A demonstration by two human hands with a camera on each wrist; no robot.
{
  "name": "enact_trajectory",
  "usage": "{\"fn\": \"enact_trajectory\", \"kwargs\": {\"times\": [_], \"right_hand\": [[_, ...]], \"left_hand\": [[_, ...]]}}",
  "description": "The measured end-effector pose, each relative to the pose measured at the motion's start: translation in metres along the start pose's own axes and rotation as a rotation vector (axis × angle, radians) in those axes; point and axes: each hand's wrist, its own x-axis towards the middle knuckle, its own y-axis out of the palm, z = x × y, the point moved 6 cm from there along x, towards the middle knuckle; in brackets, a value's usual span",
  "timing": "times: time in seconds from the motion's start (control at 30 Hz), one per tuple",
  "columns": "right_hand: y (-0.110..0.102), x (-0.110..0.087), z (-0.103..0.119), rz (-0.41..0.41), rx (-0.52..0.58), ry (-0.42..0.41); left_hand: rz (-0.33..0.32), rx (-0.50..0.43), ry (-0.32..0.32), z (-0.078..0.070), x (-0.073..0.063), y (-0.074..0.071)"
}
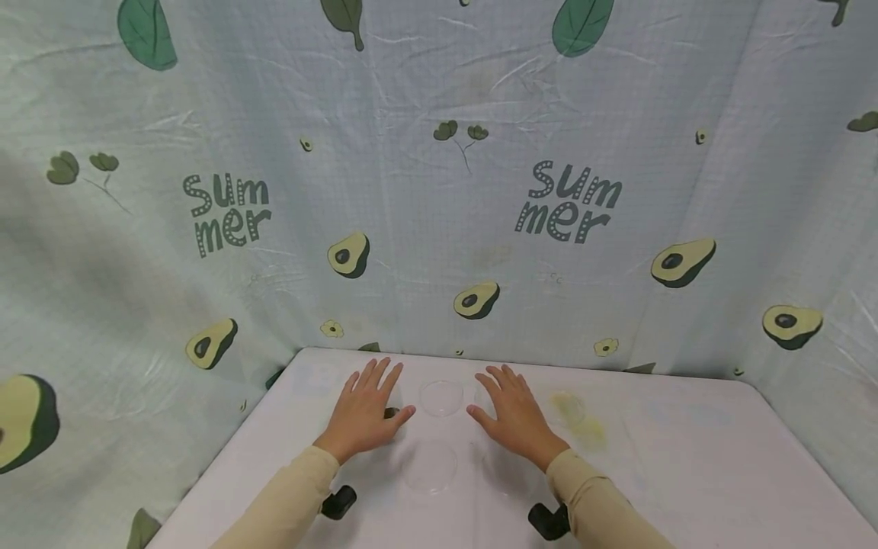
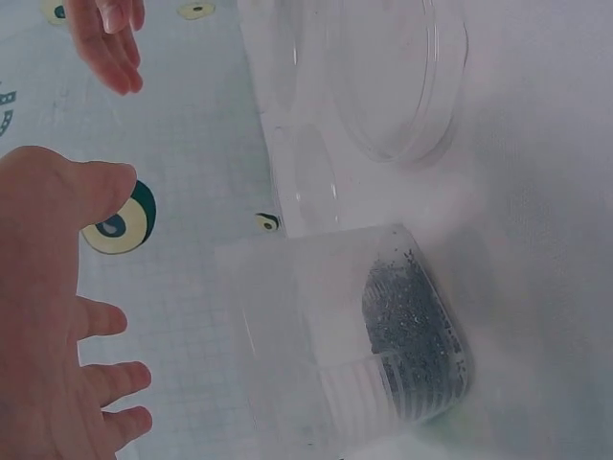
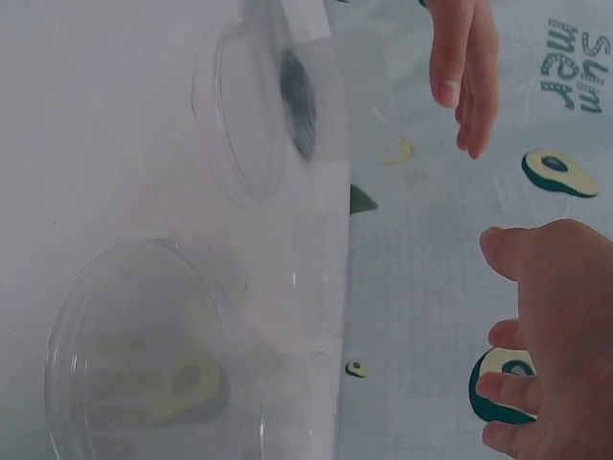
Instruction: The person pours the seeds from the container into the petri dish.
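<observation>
My left hand (image 1: 363,412) hovers over the table with its fingers spread and holds nothing. Below it, partly hidden in the head view, stands a clear plastic cup (image 2: 414,340) with dark crumbly bits at its bottom. My right hand (image 1: 517,415) is also raised, palm down, fingers apart, nothing in it. Between the hands lie a small clear round dish (image 1: 441,399) and, nearer me, a larger clear round dish (image 1: 430,467). Another large clear dish (image 3: 62,355) appears below my right hand in the right wrist view, with smaller clear dishes (image 3: 316,273) beyond it.
A white table (image 1: 700,457) spreads under everything, with a yellowish mark (image 1: 579,419) right of my right hand. Behind it hangs a pale curtain (image 1: 411,191) printed with avocados and lettering. Black straps or mounts (image 1: 339,503) sit at both wrists.
</observation>
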Motion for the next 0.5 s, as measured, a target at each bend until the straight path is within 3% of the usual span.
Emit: {"fn": "enact_trajectory", "kwargs": {"times": [0.5], "right_hand": [[0.009,0.004,0.0,0.015,0.026,-0.006]], "left_hand": [[0.02,-0.031,-0.029,0.015,-0.007,0.005]]}}
